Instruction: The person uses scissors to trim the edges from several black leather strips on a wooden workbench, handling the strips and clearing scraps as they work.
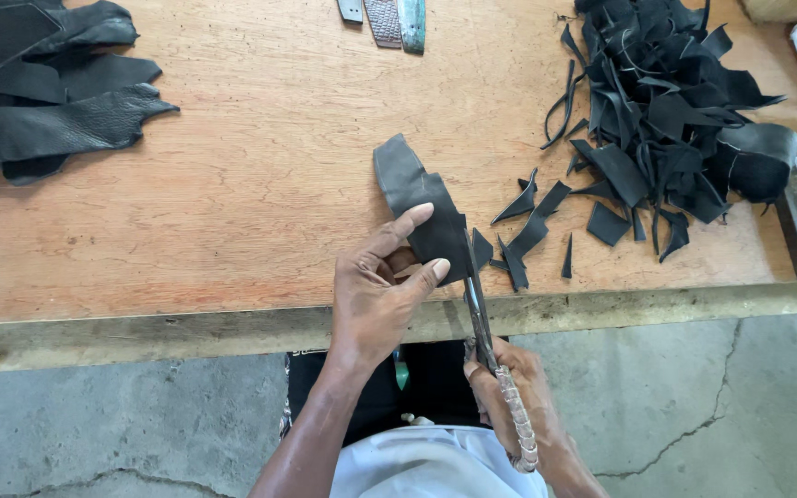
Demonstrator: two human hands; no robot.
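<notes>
Scissors [478, 309] in right hand [518, 397] — against leather piece [422, 207]

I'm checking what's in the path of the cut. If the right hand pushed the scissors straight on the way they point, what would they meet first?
The right hand points the scissors up the table, so they would first meet the black leather piece held by the left hand. Beyond it is bare wooden table, as far as visible.

A wooden table [260, 166] of pale orange-brown board carries everything, its worn front edge running above a cracked concrete floor [94, 433]. Left of the table's middle, at the far corner, lies a stack of large black leather pieces [39, 101]. Right of the middle sits a heap of black offcuts [666, 101], with loose slivers [532, 226] scattered just beside it, toward the front edge.
</notes>
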